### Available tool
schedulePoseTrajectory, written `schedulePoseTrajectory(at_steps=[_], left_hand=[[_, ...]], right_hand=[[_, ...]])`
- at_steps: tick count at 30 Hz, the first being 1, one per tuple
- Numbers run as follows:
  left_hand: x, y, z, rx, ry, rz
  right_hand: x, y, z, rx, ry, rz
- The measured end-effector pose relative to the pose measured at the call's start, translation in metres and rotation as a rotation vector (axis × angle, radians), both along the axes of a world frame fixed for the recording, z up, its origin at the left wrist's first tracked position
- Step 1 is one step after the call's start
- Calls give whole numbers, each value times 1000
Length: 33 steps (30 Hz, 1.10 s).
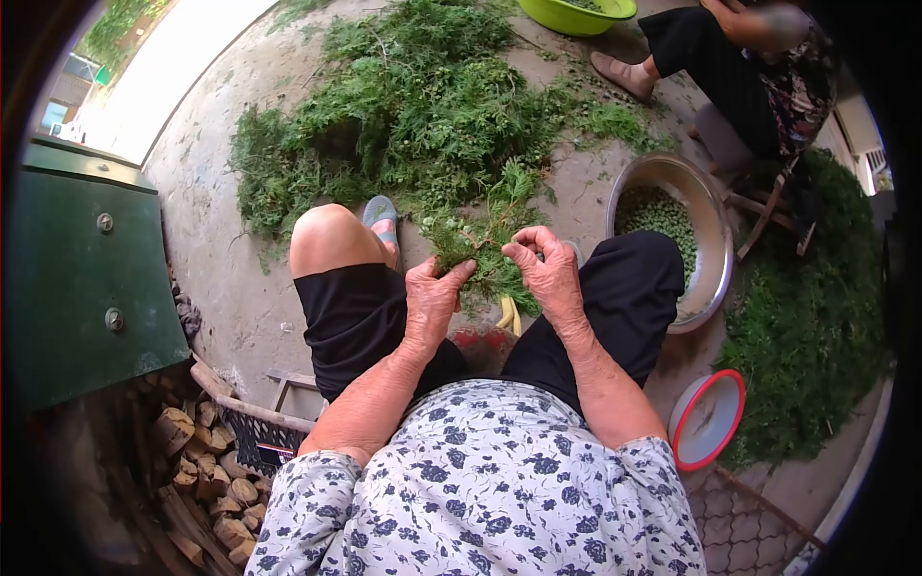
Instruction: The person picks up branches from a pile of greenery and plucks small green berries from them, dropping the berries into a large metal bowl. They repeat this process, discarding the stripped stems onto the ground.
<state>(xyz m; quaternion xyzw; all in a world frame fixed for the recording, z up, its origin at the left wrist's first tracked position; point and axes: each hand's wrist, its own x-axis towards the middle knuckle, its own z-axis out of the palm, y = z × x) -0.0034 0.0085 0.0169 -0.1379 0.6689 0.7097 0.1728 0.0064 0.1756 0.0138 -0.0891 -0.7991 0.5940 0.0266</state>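
A leafy green branch (485, 240) is held above my lap, between my knees. My left hand (434, 296) grips its stems, thumb pressed against the fingers. To the right of the branch is my right hand (550, 278), its thumb and fingertips pinched together beside the foliage; whatever they hold is too small to make out. Beyond my feet lies a large heap of cut green branches (423, 115). By my right knee a metal basin (713, 259) contains many small green berries (658, 216).
Another person (768, 86) sits at the upper right near a yellow-green basin (576, 17). A red-rimmed bowl (709, 420) and more greenery (807, 355) lie right. Chopped wood (206, 461), a black crate (259, 432) and a green metal box (96, 269) are left.
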Motion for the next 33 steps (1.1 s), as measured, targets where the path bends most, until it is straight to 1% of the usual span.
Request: schedulePoseTrajectory(at_steps=[1, 5, 7, 8, 10, 11, 12, 15, 16, 18, 19, 20, 22, 24, 26, 27, 29, 30, 32, 33], left_hand=[[0, 0, 0, -11, 24, -9], [1, 0, 2, 6, -13, 1], [3, 1, -1, 96, -35, -35], [2, -1, -1, 96, -36, -34], [-1, -6, -1, 122, -51, 33], [-1, -6, -2, 123, -52, 33], [-2, -6, -2, 130, -56, 45], [-2, -4, -1, 148, -64, 71], [-2, -3, 0, 142, -54, 82], [-2, -3, 0, 130, -47, 92], [-2, -4, 0, 123, -47, 82], [-2, -3, -1, 118, -46, 70], [-1, -1, -2, 112, -44, 64], [0, 0, -3, 107, -41, 60], [1, 0, -2, 96, -66, 70], [2, 1, -2, 96, -66, 70], [5, 3, -2, 95, -76, -7], [5, 5, -2, 96, -75, -7], [5, 9, -2, 98, -51, -41], [4, 12, 0, 85, -1, -61]], right_hand=[[-2, 0, -10, 153, 201, 8], [0, -2, -13, 133, 157, -73], [-1, 0, -18, -264, -83, -199], [-1, 7, -17, -265, -83, -198], [-3, 30, -15, -822, -152, -301], [-3, 38, -20, -884, -128, -259], [-4, 36, -16, -884, -128, -259], [0, 23, 0, -1069, -263, -189], [2, 19, -1, -1068, -264, -187], [6, 12, -5, -929, -323, -80], [6, 7, -4, -845, -285, -37], [6, 4, -3, -846, -283, -40], [4, -1, -1, -724, -293, -1], [2, -4, -2, -709, -303, -33], [3, -5, -11, -407, -220, -98], [2, -5, -10, -408, -220, -98], [-1, -4, -7, -76, 24, -279], [-2, -3, -10, -76, 25, -280], [-2, 0, -19, 87, 209, -356], [-2, 0, -16, 89, 209, -355]])
